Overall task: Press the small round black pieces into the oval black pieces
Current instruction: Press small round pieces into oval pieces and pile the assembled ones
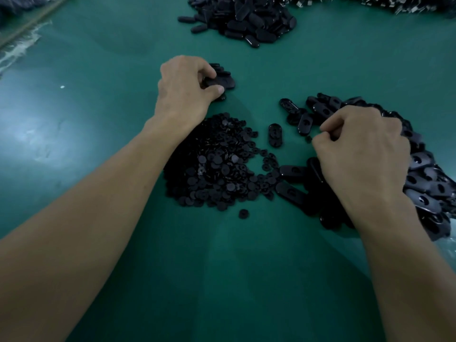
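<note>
Black round pieces [214, 166] and oval pieces [419, 174] lay heaped, most seemingly unjoined; left hand [185, 87] gripped an oval stack [222, 80], right hand [357, 149] curled, hold unclear.

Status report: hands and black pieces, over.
Left hand grips oval piece. Right hand curled at oval pile, contents unclear. Round pile between arms. Nothing blocking.

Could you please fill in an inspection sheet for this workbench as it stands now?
Surface: green mat, glare at left.
Job's things: round pieces heap; oval pieces heap; lone oval; far oval pile.
Clutter: white speck; plastic film.
Hands: left hand grips small oval stack; right hand curled over the oval pieces heap, contents unclear.
Cables: nothing seen.
Surroundings: shiny parts at far edge.
</note>
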### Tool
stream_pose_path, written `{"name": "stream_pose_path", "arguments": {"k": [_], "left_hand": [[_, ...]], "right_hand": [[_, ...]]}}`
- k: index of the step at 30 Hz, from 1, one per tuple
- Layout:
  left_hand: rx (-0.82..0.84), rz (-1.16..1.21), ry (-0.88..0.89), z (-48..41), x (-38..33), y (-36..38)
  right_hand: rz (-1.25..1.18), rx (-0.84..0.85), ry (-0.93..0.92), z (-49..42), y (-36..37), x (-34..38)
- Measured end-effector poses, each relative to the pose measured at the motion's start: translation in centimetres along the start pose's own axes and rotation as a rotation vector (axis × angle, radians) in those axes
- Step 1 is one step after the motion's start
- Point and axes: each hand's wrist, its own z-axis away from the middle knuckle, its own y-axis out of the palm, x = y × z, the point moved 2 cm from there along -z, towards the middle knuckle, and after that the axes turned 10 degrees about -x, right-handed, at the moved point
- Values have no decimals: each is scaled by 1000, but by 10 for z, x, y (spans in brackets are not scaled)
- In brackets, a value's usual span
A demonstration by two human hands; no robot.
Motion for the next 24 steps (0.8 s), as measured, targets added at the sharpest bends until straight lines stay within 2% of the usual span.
{"name": "stream_pose_path", "arguments": {"k": [7, 14, 19, 24], "left_hand": [[-3, -22, -19, 5, -10, -7], [89, 155, 42, 38, -38, -12], [169, 252, 189, 57, -55, -15], [251, 313, 239, 65, -59, -18]], "right_hand": [[10, -92, 56, -4, -4, -1], [-106, -140, -23, -4, -3, 3], [-384, -116, -88, -4, 1, 6], [-649, -26, -158, -5, 2, 9]]}}
